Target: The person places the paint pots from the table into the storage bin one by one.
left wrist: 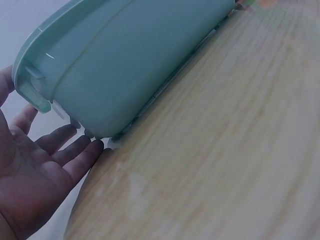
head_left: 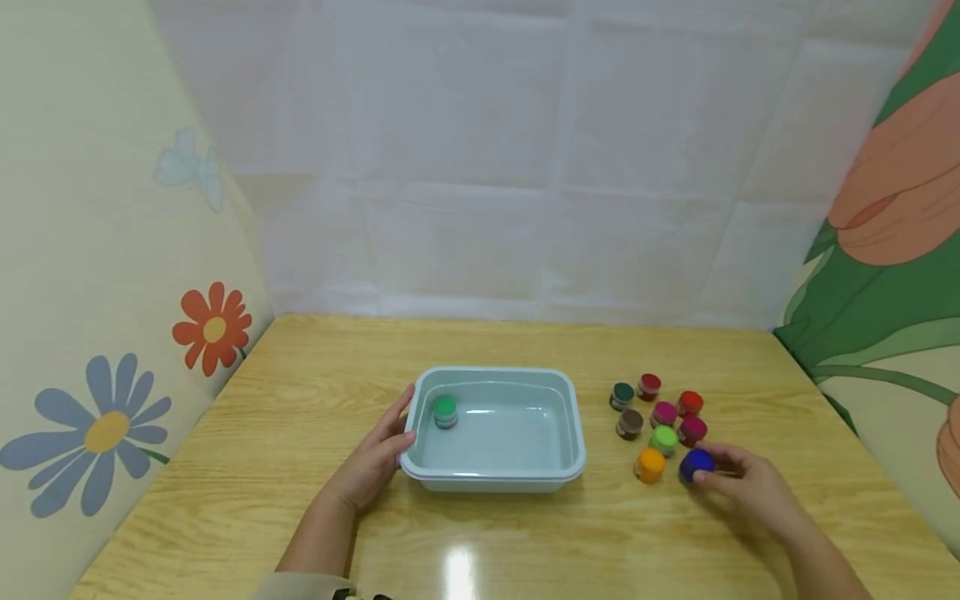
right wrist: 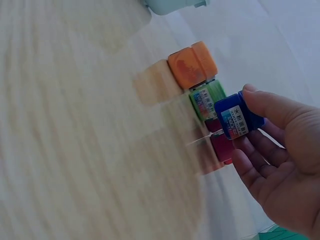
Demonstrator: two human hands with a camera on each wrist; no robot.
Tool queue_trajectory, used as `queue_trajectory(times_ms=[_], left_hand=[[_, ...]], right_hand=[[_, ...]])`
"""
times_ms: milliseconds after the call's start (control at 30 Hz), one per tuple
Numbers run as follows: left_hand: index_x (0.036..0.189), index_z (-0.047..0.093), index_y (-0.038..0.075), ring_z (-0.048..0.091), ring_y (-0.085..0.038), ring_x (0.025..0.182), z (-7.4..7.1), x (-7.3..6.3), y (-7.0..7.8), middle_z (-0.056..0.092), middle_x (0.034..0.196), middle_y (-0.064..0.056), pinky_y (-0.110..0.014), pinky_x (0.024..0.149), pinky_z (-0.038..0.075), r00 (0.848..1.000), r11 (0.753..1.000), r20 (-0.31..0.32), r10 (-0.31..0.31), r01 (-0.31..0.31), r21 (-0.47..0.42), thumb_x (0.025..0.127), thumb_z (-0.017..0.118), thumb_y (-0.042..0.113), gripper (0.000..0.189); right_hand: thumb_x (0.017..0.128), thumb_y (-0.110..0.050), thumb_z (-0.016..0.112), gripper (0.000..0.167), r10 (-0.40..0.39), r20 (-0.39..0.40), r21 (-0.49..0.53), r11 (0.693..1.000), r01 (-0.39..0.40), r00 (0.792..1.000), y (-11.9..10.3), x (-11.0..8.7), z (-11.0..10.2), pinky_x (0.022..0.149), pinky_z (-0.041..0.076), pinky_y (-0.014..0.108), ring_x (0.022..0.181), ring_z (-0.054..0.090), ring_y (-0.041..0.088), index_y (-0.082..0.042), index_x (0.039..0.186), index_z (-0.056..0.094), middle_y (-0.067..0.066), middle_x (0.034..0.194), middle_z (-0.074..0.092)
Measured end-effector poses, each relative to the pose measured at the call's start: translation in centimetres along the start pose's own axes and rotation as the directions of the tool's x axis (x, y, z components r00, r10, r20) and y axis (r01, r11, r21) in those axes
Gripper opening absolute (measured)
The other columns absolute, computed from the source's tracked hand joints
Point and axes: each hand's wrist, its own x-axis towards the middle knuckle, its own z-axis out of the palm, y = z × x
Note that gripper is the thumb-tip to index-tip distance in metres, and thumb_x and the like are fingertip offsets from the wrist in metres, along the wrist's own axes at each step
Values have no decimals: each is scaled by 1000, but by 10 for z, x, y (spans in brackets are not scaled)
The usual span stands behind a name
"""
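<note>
My right hand [head_left: 755,489] pinches a blue paint jar [head_left: 697,465] between thumb and fingers. The right wrist view shows the printed label on this blue jar [right wrist: 234,119], held tilted above the table. My left hand [head_left: 372,460] holds the left end of a pale blue-green plastic basin [head_left: 491,483], thumb over the rim. In the left wrist view, the fingers of my left hand [left wrist: 42,165] reach beneath the rim towards the basin's outer wall [left wrist: 125,65]. Inside the basin, near its left end, stands a green-lidded paint jar [head_left: 446,411].
Several more paint jars cluster right of the basin: orange [head_left: 650,465], light green [head_left: 663,440], brown [head_left: 629,424], dark green [head_left: 622,396], red and magenta [head_left: 663,414]. The wooden table [head_left: 525,542] meets a white cloth [head_left: 480,167] behind and flowered panels on both sides.
</note>
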Motion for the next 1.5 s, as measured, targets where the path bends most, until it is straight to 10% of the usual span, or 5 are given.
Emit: queue_trajectory(times_ms=[733,1500], left_hand=[[159,7,22,17,-44,148,-1,0,0,7,164,-23,-33,101,40,1000,1000,-2,-2,2,18,98,44,18,72],[159,9,26,17,-43,149,-1,0,2,7,164,-20,-42,108,35,999,999,-17,-30,30,15,98,45,21,71]], right_hand=[[91,-41,67,68,-110,42,31,994,109,993,-56,8,-5,87,54,39,113,59,31,-3,143,47,26,136,54],[88,-32,73,60,-228,116,183,962,205,967,-143,38,38,92,54,39,109,62,26,-4,137,54,20,130,61]])
